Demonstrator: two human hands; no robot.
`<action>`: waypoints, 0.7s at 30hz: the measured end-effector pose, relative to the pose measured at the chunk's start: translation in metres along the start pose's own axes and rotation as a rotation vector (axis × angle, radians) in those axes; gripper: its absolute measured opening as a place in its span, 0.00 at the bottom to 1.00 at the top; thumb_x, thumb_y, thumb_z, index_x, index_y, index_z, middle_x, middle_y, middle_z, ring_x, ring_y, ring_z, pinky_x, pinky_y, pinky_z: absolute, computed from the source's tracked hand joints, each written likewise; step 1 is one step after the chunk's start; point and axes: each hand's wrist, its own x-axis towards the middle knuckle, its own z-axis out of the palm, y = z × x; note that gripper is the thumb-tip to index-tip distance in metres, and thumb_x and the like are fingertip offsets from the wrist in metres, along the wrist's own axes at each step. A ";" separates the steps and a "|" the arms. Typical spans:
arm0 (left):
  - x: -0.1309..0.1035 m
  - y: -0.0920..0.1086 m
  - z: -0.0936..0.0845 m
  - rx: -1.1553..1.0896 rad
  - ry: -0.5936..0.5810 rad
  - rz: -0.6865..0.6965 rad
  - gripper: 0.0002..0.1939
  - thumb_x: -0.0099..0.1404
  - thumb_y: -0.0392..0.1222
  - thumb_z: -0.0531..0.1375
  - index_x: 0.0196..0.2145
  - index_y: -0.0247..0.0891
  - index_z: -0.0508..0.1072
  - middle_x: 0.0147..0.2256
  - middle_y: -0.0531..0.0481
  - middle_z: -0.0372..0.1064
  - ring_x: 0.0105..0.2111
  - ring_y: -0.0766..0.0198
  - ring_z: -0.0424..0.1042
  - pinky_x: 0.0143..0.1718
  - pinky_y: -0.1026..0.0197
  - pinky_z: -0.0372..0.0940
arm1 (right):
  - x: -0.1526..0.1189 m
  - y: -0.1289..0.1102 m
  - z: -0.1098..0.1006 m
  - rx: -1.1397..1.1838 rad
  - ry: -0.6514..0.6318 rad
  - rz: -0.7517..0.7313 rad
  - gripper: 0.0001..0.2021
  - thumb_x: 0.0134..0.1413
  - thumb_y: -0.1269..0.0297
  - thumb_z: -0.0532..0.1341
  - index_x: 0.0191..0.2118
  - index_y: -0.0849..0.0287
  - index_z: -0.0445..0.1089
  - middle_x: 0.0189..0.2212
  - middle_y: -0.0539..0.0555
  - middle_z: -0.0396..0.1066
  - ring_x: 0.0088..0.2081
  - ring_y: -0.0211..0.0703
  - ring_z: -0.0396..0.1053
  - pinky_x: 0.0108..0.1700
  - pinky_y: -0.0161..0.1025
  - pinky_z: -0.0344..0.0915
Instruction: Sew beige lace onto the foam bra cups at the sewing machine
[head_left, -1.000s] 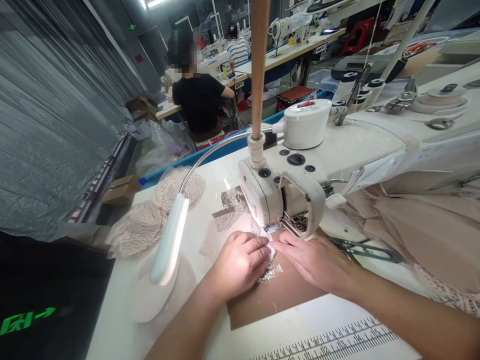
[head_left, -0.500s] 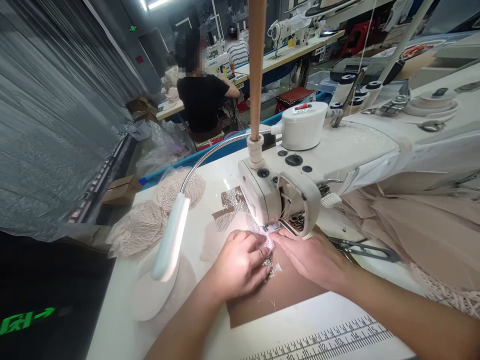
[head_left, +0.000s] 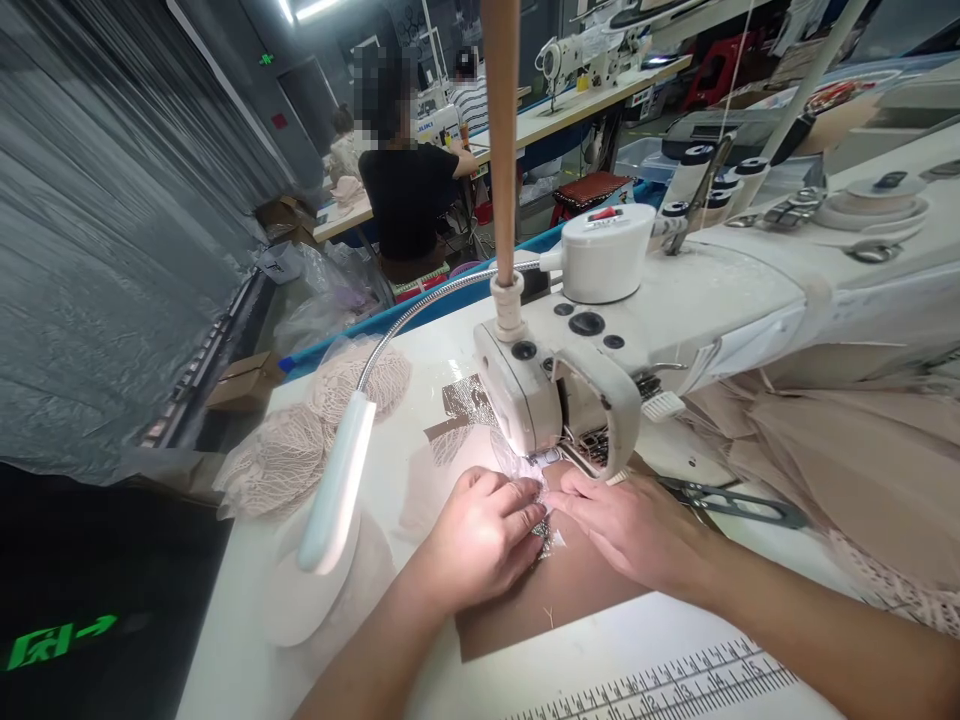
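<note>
Sheer pale lace fabric (head_left: 529, 478) lies under the presser foot of a white sewing machine (head_left: 517, 390), lit by the lamp. My left hand (head_left: 487, 540) has its fingers curled and pressed together on the lace, just in front of the foot. Across from it, my right hand (head_left: 622, 520) pinches the same piece near the needle, thumb and fingertips close together. Both hands rest over a brown sheet (head_left: 555, 610) on the machine bed. The needle tip is hidden behind the machine head.
A gooseneck lamp (head_left: 337, 490) arches over the left side. Beige lace cups (head_left: 277, 460) lie at the back left. Black scissors-like metal tool (head_left: 742, 503) sits right of my right hand, near beige cloth (head_left: 840, 450). A printed ruler (head_left: 660, 690) runs along the front. A co-worker (head_left: 405, 200) sits beyond.
Both hands have shifted slightly toward me with the lace. My right fingers are more bent now, and the view has moved a little.
</note>
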 end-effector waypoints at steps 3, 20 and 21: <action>0.000 -0.002 0.000 0.030 0.007 -0.002 0.13 0.68 0.40 0.53 0.47 0.37 0.73 0.50 0.45 0.69 0.40 0.56 0.66 0.44 0.51 0.62 | -0.001 0.000 0.004 -0.029 -0.011 0.010 0.18 0.55 0.77 0.49 0.44 0.57 0.71 0.31 0.54 0.67 0.27 0.39 0.58 0.30 0.38 0.50; -0.002 -0.030 0.013 0.052 0.172 -0.180 0.15 0.66 0.37 0.53 0.49 0.37 0.71 0.47 0.40 0.69 0.47 0.52 0.65 0.49 0.47 0.62 | 0.006 -0.001 0.006 -0.025 -0.048 0.096 0.20 0.58 0.75 0.47 0.49 0.57 0.71 0.29 0.54 0.69 0.25 0.38 0.62 0.26 0.35 0.55; -0.002 -0.031 0.013 0.064 0.177 -0.193 0.14 0.66 0.37 0.53 0.48 0.37 0.72 0.47 0.40 0.69 0.47 0.51 0.65 0.49 0.46 0.63 | 0.006 -0.001 0.004 -0.012 -0.048 0.093 0.19 0.58 0.74 0.47 0.49 0.58 0.71 0.29 0.54 0.69 0.24 0.38 0.62 0.25 0.35 0.55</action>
